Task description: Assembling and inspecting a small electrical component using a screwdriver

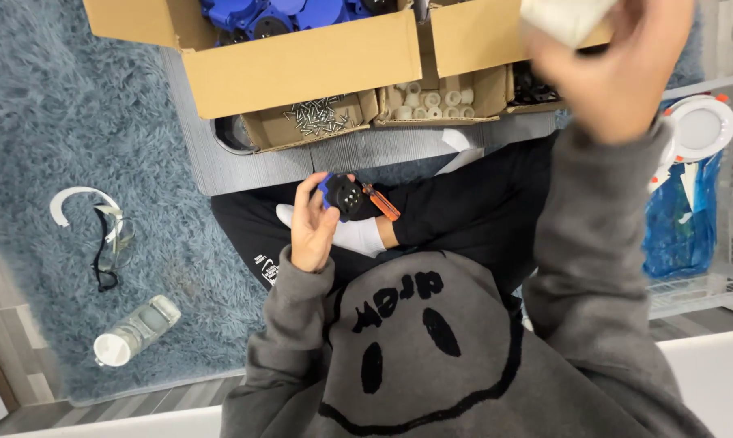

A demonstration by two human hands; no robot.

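My left hand (311, 225) grips a small blue and black plastic part (339, 195) over my lap. An orange-handled screwdriver (380, 202) lies against that part, resting on my leg. My right hand (611, 69) is raised high toward the camera, blurred, closed on a white object (565, 16) whose shape I cannot make out. Beyond my legs stand cardboard boxes: one holds blue parts (277, 15), a small one holds screws (318, 116), another holds white cylindrical pieces (429, 101).
A grey low board (245, 166) carries the boxes on a blue shaggy rug (50, 105). Glasses (111, 247), a white curved band (70, 199) and a clear bottle (135, 331) lie on the rug at left. A round white lamp part (701, 127) and a blue bag (679, 223) sit at right.
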